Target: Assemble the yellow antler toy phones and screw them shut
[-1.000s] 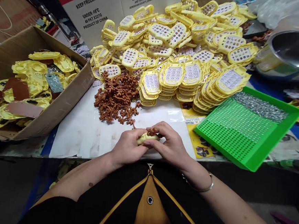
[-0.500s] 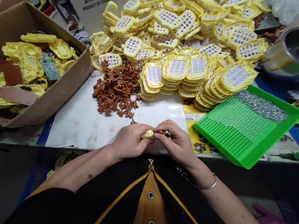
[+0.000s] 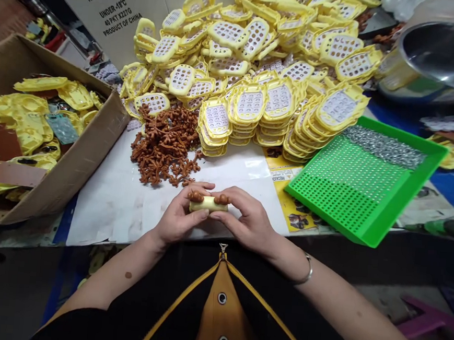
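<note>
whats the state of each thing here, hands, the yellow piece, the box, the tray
left hand: gripping the yellow piece's left end
right hand: gripping its right end
yellow piece: held edge-on, brown knobs on top
cardboard box: open, holds yellow parts
green tray: tilted, metal bits at far end
yellow shells: partly stacked, partly heaped
brown parts: loose pile

Both hands pinch one yellow shell edge-on over the white sheet: left hand on its left end, right hand on its right. Brown rubber piece sits on its top edge. Brown rubber pile just behind, stacked yellow keypad shells beyond. Green tray right, cardboard box left.
</note>
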{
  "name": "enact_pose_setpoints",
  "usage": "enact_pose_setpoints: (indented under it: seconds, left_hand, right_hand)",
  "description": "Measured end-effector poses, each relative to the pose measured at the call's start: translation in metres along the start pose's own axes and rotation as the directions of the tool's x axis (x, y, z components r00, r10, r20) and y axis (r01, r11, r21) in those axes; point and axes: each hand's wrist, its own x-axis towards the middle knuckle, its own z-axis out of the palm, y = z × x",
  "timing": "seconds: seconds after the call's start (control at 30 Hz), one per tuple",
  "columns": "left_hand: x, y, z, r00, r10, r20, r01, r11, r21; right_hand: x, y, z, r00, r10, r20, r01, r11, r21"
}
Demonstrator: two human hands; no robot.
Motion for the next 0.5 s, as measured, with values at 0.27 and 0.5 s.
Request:
enact_pose_setpoints:
  seconds: [0.27,0.5]
  left_hand:
    - [0.002,0.002,0.005,0.985,-0.047,-0.165,0.030,0.994,-0.105]
    - [0.004,-0.006,0.005,0.990,-0.093,-0.105,0.099,0.994,0.049]
  right_hand:
    - [-0.001,-0.010,0.016,0.996,-0.066,-0.055,0.056,0.985,-0.165]
    - [-0.005,0.003,0.016,0.993,-0.020,-0.117,0.005,0.992,-0.125]
